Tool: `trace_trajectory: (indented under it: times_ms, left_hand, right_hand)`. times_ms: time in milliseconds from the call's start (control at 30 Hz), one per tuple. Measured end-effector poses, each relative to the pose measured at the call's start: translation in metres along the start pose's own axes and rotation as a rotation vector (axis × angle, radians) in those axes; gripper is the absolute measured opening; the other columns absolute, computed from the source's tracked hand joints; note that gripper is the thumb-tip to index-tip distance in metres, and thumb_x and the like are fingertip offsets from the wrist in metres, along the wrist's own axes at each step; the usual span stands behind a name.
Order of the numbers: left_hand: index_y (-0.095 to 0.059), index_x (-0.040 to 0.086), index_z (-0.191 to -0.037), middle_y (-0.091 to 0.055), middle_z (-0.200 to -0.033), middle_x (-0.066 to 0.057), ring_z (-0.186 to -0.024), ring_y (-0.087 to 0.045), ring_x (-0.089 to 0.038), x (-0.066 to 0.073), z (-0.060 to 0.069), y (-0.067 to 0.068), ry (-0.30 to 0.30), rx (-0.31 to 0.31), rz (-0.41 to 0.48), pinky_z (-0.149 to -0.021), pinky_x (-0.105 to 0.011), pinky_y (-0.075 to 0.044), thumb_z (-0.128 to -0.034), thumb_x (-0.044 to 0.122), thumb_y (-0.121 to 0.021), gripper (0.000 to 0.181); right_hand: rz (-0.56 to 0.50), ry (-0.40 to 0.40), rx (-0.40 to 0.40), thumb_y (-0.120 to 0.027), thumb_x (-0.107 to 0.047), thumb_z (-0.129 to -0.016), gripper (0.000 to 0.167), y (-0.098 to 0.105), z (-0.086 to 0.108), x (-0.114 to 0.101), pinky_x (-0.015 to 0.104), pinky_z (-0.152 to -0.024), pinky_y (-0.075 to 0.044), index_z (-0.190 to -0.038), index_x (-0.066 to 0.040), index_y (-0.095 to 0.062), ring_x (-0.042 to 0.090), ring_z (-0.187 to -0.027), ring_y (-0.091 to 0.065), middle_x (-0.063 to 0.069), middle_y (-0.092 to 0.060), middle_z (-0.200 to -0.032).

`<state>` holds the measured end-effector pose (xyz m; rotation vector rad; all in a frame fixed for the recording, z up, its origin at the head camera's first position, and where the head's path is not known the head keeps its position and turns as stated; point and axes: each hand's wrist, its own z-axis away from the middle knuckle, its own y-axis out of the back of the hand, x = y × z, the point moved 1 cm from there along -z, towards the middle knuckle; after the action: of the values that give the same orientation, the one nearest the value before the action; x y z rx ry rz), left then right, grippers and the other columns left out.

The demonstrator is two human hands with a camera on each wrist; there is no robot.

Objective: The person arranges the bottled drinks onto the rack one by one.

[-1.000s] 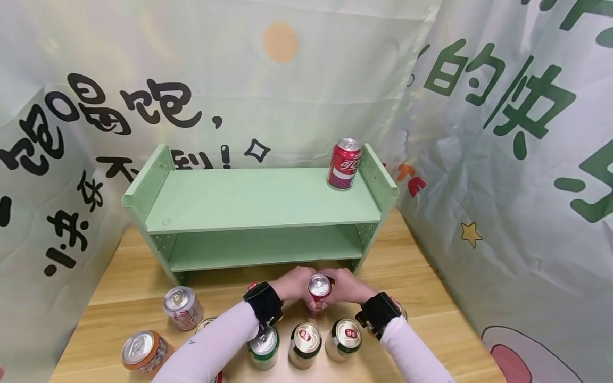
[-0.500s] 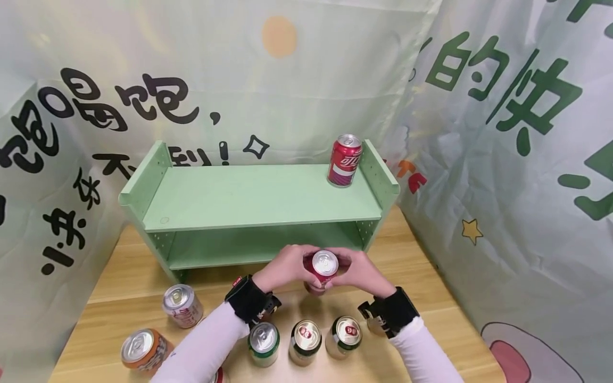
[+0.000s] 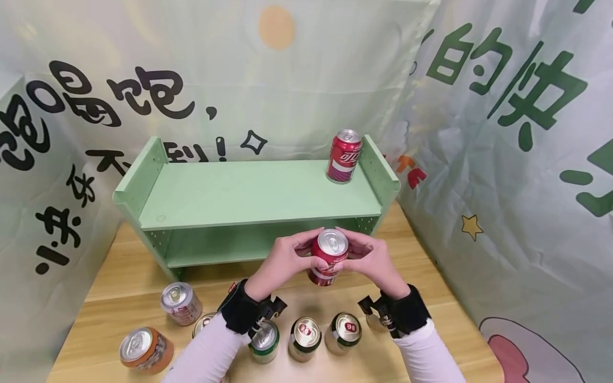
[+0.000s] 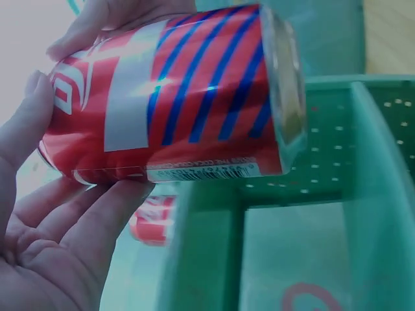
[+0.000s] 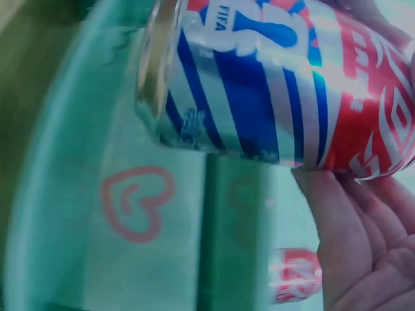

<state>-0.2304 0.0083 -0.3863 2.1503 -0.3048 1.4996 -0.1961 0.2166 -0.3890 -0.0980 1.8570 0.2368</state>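
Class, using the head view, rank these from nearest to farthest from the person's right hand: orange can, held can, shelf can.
1. Held can: gripped between the right hand and left hand.
2. Shelf can: top shelf, right end.
3. Orange can: on the table, far left.

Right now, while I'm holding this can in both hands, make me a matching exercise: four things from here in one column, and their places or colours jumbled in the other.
Things:
1. FIFA-marked can
2. Shelf unit
3. Orange can
4. Left wrist strap

Places or colours:
A. Black
B. At the front left of the table
C. Pale green
D. Between left hand and right hand

Right pairs: 1-D, 2-C, 3-B, 4-A.
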Motion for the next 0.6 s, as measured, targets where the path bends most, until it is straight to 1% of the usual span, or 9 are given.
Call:
trace_trajectory:
  times_ms: [67, 167, 267, 367, 467, 600]
  left_hand:
    - [-0.055, 0.011, -0.133, -0.061, -0.126, -0.011, -0.106, -0.064, -0.019, 0.008, -0.001, 0.002, -0.012, 0.011, 0.019, -0.086, -0.026, -0.054, -0.0731, 0.022, -0.080, 0.066]
    - [-0.055, 0.011, -0.133, -0.061, -0.126, -0.012, -0.105, -0.065, -0.019, 0.020, -0.004, 0.006, -0.030, 0.026, 0.040, -0.085, -0.024, -0.053, -0.0736, 0.020, -0.080, 0.065]
    - [-0.056, 0.010, -0.132, -0.061, -0.125, -0.013, -0.104, -0.065, -0.019, 0.032, -0.008, 0.011, -0.048, 0.038, 0.033, -0.085, -0.024, -0.053, -0.0742, 0.017, -0.079, 0.063]
    - [-0.056, 0.010, -0.132, -0.061, -0.125, -0.012, -0.105, -0.065, -0.018, 0.042, -0.012, 0.015, -0.060, 0.033, 0.015, -0.085, -0.024, -0.053, -0.0749, 0.017, -0.079, 0.062]
    - [-0.055, 0.011, -0.133, -0.061, -0.127, -0.011, -0.106, -0.064, -0.016, 0.049, -0.015, 0.017, -0.057, 0.019, 0.010, -0.086, -0.024, -0.053, -0.0761, 0.018, -0.078, 0.061]
    - [-0.054, 0.010, -0.133, -0.060, -0.127, -0.011, -0.106, -0.064, -0.015, 0.054, -0.018, 0.018, -0.053, 0.009, 0.013, -0.087, -0.024, -0.052, -0.0771, 0.018, -0.077, 0.061]
  right_hand:
    - [-0.014, 0.022, 0.017, -0.079, 0.004, -0.070, 0.063, 0.000, -0.002, -0.010, 0.031, -0.082, -0.056, -0.128, 0.008, -0.053, 0.017, -0.100, -0.067, -0.001, -0.068, -0.115]
    - [-0.007, 0.060, 0.035, -0.078, 0.005, -0.071, 0.061, 0.000, -0.005, -0.025, 0.031, -0.082, -0.056, -0.127, 0.008, -0.054, 0.018, -0.100, -0.067, 0.001, -0.068, -0.116]
    - [0.000, 0.076, 0.053, -0.078, 0.005, -0.070, 0.061, 0.000, -0.011, -0.039, 0.032, -0.082, -0.056, -0.126, 0.007, -0.055, 0.019, -0.100, -0.067, 0.002, -0.068, -0.115]
    - [0.010, 0.072, 0.069, -0.079, 0.006, -0.070, 0.061, 0.001, -0.014, -0.050, 0.033, -0.081, -0.056, -0.126, 0.006, -0.056, 0.019, -0.098, -0.067, 0.001, -0.068, -0.115]
    - [0.025, 0.067, 0.077, -0.079, 0.006, -0.069, 0.061, 0.002, -0.016, -0.058, 0.033, -0.081, -0.056, -0.126, 0.006, -0.056, 0.019, -0.097, -0.068, 0.001, -0.069, -0.114]
    - [0.041, 0.056, 0.084, -0.079, 0.006, -0.069, 0.062, 0.005, -0.018, -0.063, 0.032, -0.081, -0.056, -0.127, 0.005, -0.057, 0.019, -0.097, -0.068, 0.001, -0.069, -0.113]
